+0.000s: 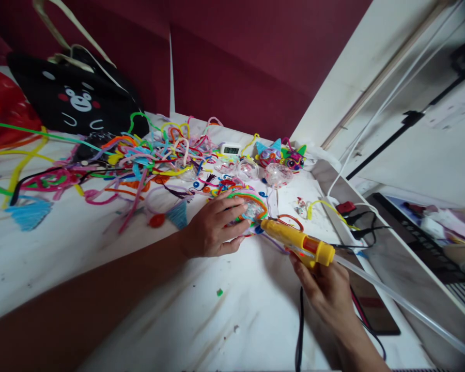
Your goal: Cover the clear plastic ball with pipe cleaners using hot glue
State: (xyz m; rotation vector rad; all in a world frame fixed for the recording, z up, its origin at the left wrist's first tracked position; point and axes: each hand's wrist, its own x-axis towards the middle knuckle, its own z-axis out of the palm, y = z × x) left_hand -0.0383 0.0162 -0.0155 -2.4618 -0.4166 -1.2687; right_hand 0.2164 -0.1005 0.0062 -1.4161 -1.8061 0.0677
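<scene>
My left hand [219,225] is closed over a clear plastic ball [254,211] wound with colourful pipe cleaners, holding it against the white table. In my right hand [327,284] is a yellow hot glue gun [290,237], its nozzle at the ball's right side. A long clear glue stick [403,305] sticks out of the gun's back end. Orange-handled scissors [292,222] lie just behind the gun. My left fingers hide part of the ball, and whether the nozzle touches it I cannot tell.
Tangled pipe cleaners [170,150] cover the back left, before a black bag [77,98]. Behind the ball stand clear balls [278,175], a small digital timer [230,150] and two decorated figures [293,157]. A phone [375,305] and black cable [300,330] lie at right.
</scene>
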